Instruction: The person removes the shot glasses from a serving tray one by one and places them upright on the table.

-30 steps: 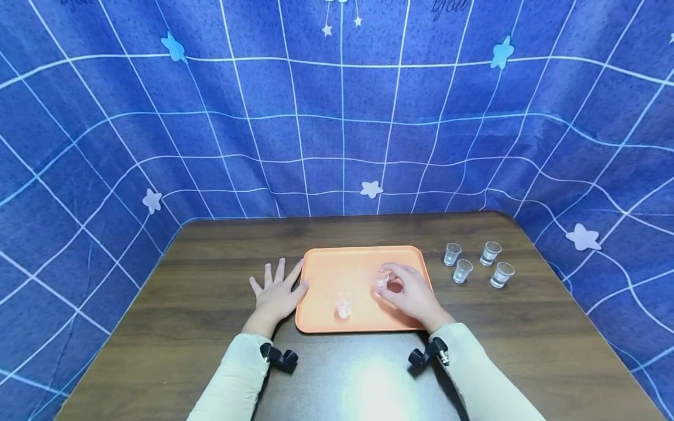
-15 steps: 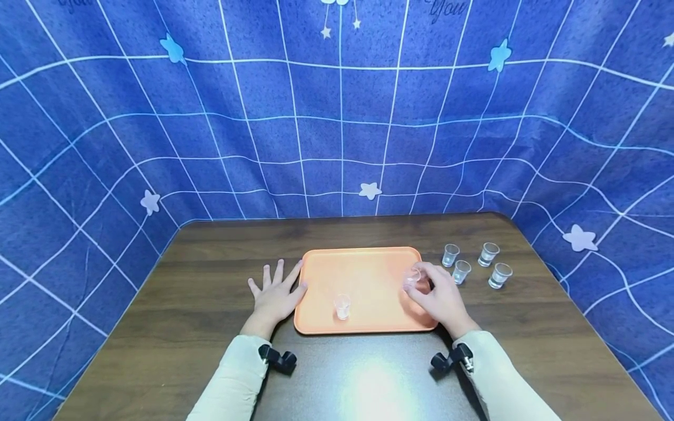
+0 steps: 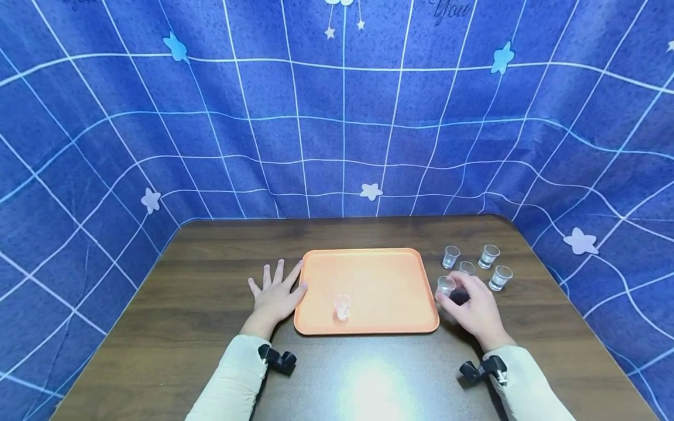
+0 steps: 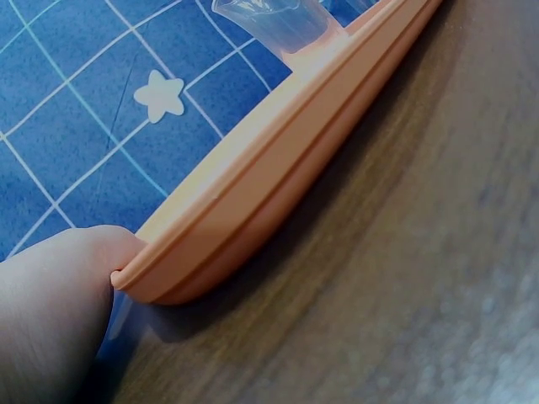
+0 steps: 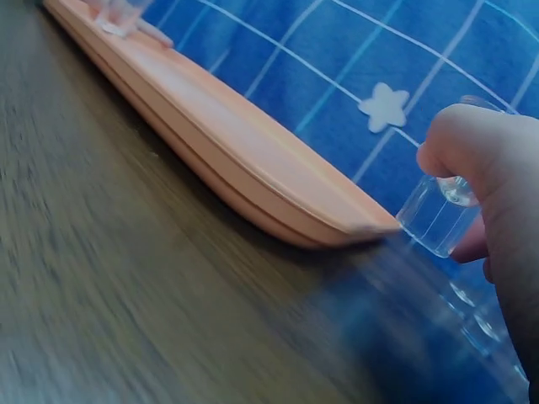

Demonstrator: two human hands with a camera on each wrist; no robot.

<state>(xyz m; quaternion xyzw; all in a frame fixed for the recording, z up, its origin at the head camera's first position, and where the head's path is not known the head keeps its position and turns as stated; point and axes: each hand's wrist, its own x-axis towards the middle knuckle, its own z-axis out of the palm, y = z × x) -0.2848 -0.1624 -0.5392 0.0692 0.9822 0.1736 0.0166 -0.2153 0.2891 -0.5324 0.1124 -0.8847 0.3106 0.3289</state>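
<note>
My right hand (image 3: 476, 307) pinches a small clear shot glass (image 3: 445, 285) between thumb and fingers, just past the right edge of the orange tray (image 3: 379, 275). In the right wrist view that glass (image 5: 438, 217) appears raised off the table, beside the tray's corner. My left hand (image 3: 276, 298) lies spread with straight fingers at the tray's left edge. Its thumb (image 4: 76, 261) touches the rim in the left wrist view. Another shot glass (image 3: 342, 307) stands upright on the tray, toward the front left.
Several more clear shot glasses stand on the wooden table (image 3: 221, 251) right of the tray: one at the back (image 3: 450, 256), one farther right (image 3: 488, 256), one in front (image 3: 500, 277). A blue grid-patterned curtain (image 3: 295, 134) hangs behind and around the table.
My right hand has carried the shot glass rightward, from over the tray to beyond its right edge near the other glasses. My left hand and the remaining tray glass have stayed put.
</note>
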